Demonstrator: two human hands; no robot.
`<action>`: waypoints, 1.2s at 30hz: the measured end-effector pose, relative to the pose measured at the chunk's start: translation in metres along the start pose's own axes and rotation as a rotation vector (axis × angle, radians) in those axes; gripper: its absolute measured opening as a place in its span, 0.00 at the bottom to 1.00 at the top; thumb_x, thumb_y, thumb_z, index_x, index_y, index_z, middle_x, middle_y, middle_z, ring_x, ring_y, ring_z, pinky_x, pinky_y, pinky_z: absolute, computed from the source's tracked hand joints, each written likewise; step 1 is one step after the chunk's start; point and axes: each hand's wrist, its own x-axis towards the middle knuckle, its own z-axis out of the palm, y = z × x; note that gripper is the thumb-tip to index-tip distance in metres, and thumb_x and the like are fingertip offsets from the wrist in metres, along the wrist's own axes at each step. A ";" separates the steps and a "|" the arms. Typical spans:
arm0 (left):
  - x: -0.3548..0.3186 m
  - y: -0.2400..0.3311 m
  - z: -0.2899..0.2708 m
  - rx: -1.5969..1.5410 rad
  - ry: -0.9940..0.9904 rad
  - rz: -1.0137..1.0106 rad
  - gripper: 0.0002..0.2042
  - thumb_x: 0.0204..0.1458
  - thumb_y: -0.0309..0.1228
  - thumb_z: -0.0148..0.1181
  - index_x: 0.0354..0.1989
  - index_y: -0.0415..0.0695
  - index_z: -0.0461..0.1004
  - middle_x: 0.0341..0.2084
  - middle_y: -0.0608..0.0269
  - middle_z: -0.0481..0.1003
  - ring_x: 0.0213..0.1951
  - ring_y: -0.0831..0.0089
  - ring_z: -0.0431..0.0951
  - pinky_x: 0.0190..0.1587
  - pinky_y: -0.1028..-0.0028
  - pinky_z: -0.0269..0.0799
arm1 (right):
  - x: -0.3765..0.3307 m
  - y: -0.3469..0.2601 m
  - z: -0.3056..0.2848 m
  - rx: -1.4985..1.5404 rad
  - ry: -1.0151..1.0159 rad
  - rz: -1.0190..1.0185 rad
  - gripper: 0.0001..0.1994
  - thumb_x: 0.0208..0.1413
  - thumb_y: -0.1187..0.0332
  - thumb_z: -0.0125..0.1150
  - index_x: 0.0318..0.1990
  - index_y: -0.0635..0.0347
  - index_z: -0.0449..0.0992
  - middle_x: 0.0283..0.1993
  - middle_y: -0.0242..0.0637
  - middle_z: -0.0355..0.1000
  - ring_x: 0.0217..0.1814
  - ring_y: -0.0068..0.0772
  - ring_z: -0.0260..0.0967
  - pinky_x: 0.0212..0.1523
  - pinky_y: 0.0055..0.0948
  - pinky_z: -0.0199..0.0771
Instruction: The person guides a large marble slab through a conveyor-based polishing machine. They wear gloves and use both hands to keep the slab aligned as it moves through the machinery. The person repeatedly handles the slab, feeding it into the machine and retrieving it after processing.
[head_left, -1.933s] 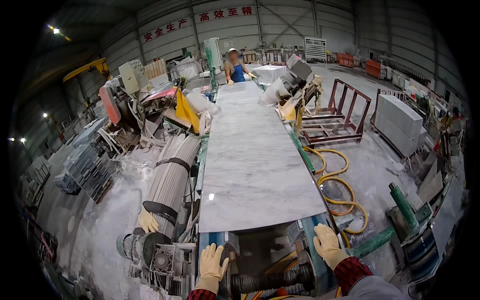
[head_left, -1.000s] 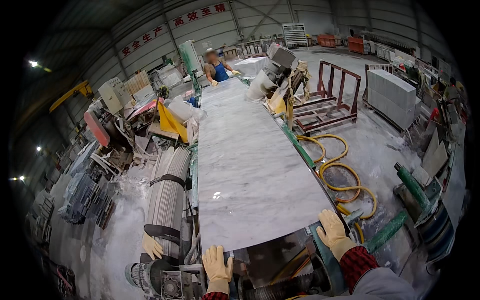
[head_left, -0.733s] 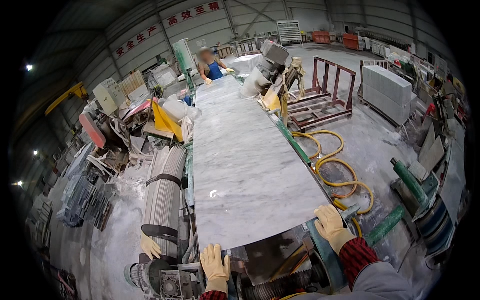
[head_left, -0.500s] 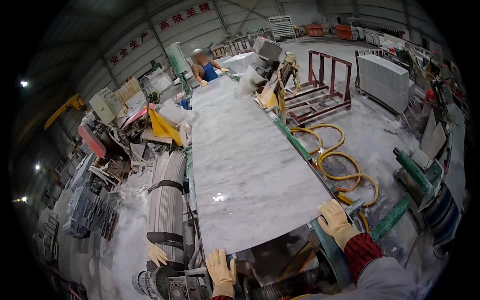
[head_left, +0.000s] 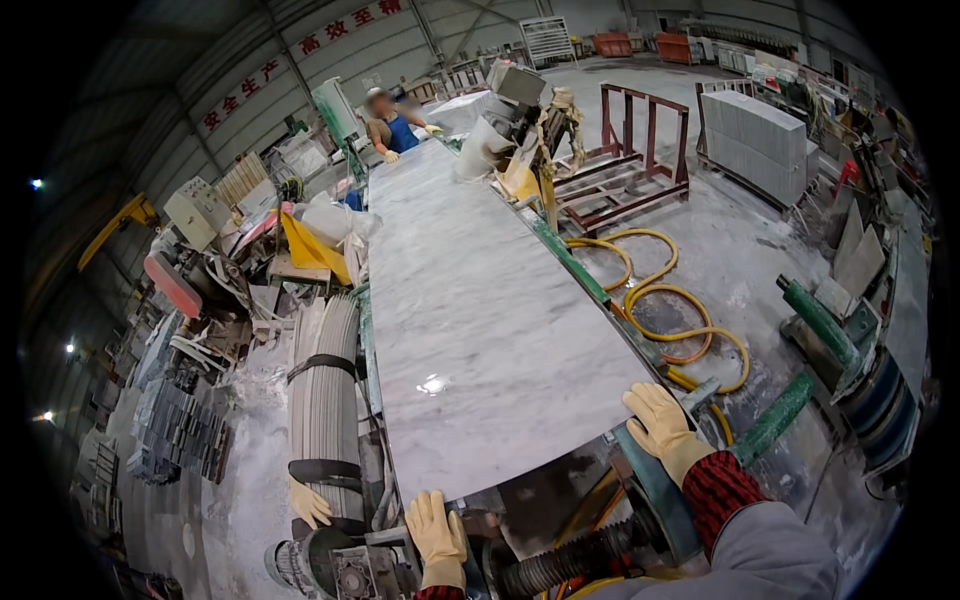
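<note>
A long, glossy white-and-grey marble slab (head_left: 490, 320) lies flat on a green-framed machine bed, stretching away from me. My left hand (head_left: 436, 540), in a cream glove, rests at its near left corner with fingers extended. Farther right, my right hand (head_left: 662, 425) has its gloved fingers stretched over the near right corner; whether the thumb hooks beneath the edge is hidden. Across the slab's far end stands a co-worker (head_left: 400, 132) in a blue apron, with gloved hands at that edge.
Beside the slab's left side stands a strapped bundle of strips (head_left: 325, 390), a loose cream glove (head_left: 310, 502) against it. A motor (head_left: 325, 565) sits near my left hand. Right of the bed lie a yellow hose (head_left: 690, 330) and a dark red rack (head_left: 640, 165). Below the slab's near edge runs a ribbed shaft (head_left: 570, 560).
The whole view has shifted slightly, so the scene sits a little farther left and higher. Both my hands keep their places at the slab's near corners.
</note>
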 end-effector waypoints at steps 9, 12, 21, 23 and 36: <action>-0.004 -0.001 0.004 0.009 0.027 -0.001 0.29 0.66 0.36 0.62 0.74 0.42 0.66 0.73 0.38 0.66 0.74 0.35 0.63 0.78 0.42 0.53 | -0.005 -0.001 -0.002 -0.003 0.025 -0.015 0.26 0.59 0.67 0.71 0.65 0.62 0.76 0.69 0.56 0.73 0.72 0.63 0.69 0.76 0.57 0.66; -0.004 -0.001 0.003 -0.005 0.025 -0.007 0.29 0.66 0.36 0.63 0.73 0.43 0.66 0.73 0.38 0.66 0.74 0.35 0.63 0.79 0.42 0.53 | -0.008 0.001 0.000 -0.014 0.029 -0.020 0.27 0.59 0.66 0.70 0.66 0.60 0.76 0.69 0.53 0.73 0.73 0.61 0.68 0.76 0.56 0.66; -0.009 -0.001 0.007 0.027 0.025 -0.023 0.29 0.66 0.38 0.62 0.74 0.45 0.66 0.75 0.41 0.65 0.75 0.38 0.63 0.79 0.43 0.53 | -0.016 0.008 0.007 -0.028 0.055 -0.056 0.26 0.60 0.66 0.68 0.66 0.60 0.76 0.69 0.53 0.72 0.72 0.62 0.68 0.76 0.56 0.65; -0.006 0.004 0.002 0.039 -0.002 -0.041 0.29 0.66 0.38 0.62 0.74 0.45 0.66 0.75 0.42 0.65 0.75 0.39 0.63 0.79 0.42 0.52 | -0.015 0.008 0.005 -0.027 0.045 -0.043 0.25 0.61 0.67 0.68 0.66 0.59 0.76 0.69 0.53 0.73 0.72 0.62 0.68 0.76 0.56 0.65; -0.016 0.001 0.006 0.063 0.060 -0.013 0.29 0.63 0.36 0.64 0.71 0.44 0.67 0.72 0.43 0.67 0.73 0.40 0.63 0.76 0.40 0.54 | -0.014 0.008 0.007 -0.035 0.076 -0.111 0.24 0.56 0.78 0.65 0.62 0.61 0.75 0.62 0.55 0.74 0.64 0.65 0.72 0.68 0.56 0.72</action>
